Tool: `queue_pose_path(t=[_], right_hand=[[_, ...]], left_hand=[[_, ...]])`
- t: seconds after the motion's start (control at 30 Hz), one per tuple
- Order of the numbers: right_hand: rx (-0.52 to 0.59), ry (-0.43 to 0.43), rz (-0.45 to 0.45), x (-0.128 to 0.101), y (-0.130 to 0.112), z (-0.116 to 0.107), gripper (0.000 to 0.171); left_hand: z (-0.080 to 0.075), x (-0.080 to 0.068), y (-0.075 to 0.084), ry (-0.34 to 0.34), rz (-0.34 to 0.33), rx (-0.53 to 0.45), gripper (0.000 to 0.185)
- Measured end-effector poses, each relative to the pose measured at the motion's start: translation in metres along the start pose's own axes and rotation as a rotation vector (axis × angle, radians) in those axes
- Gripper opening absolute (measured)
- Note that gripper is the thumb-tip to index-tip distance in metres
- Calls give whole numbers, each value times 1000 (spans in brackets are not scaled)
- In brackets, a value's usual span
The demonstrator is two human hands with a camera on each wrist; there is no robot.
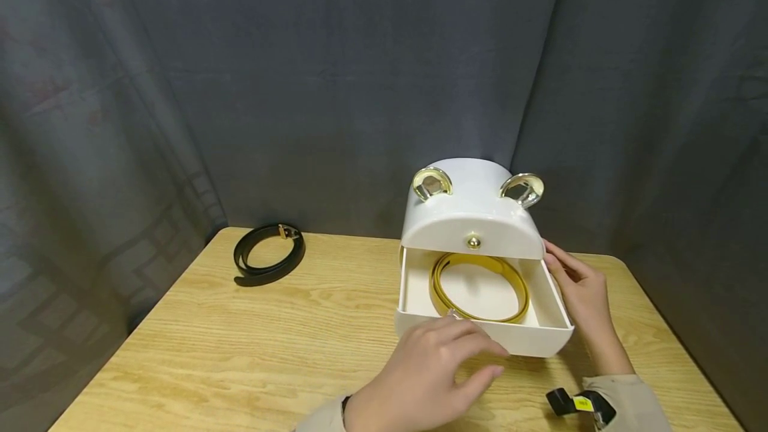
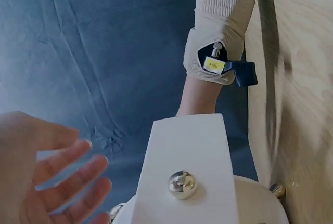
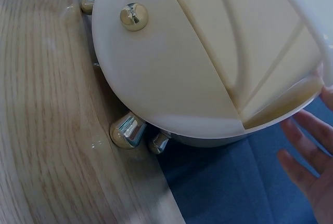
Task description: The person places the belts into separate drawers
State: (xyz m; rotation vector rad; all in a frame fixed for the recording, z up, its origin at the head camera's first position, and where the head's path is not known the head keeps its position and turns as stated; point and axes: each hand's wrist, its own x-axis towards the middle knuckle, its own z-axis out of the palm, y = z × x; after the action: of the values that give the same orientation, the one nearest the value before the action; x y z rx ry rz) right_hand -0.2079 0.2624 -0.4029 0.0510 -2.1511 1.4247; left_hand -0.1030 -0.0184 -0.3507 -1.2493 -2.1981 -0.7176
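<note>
Head view: white box (image 1: 474, 219) with its drawer (image 1: 486, 335) pulled out, gold belt (image 1: 480, 285) coiled inside.
Your left hand (image 1: 429, 369) hovers at the drawer front, fingers relaxed, holding nothing; your right hand (image 1: 579, 289) rests straight fingers on the drawer's right wall. Left wrist view alone shows the front's round gold knob (image 2: 182, 184) close up; right wrist view shows metal feet (image 3: 126, 130) under the box. Black belt (image 1: 269, 254) lies coiled well apart, back left on the wooden table (image 1: 210, 352).
</note>
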Motion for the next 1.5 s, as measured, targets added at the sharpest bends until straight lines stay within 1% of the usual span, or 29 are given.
queue_pose_path(t=[0.17,0.37,0.5,0.63,0.7,0.83,1.03,1.23,1.37,1.5], right_hand=[[-6,1,9,0,0,0,36],[-8,4,12,1,0,0,36],[-16,-1,13,1,-1,-1,36],[-24,-6,13,0,-2,0,37],[-21,-8,17,1,-3,0,37],[-17,-11,22,1,-3,-1,37],[-17,-7,39,0,-3,-1,38],[-22,-6,46,0,-3,-1,38],[-22,-4,43,0,-2,-1,38],[-21,-5,41,0,-2,-1,38]], left_hand=[[10,-9,0,53,-45,56,15],[28,-18,-5,135,-79,94,18],[39,-23,-9,153,-103,104,21],[46,-27,-11,162,-144,119,24],[49,-28,-13,169,-167,122,25],[54,-30,-16,182,-182,139,27],[59,-30,-19,213,-156,171,27],[63,-29,-21,241,-152,198,21],[66,-30,-23,250,-169,186,19],[68,-29,-24,257,-200,120,19]])
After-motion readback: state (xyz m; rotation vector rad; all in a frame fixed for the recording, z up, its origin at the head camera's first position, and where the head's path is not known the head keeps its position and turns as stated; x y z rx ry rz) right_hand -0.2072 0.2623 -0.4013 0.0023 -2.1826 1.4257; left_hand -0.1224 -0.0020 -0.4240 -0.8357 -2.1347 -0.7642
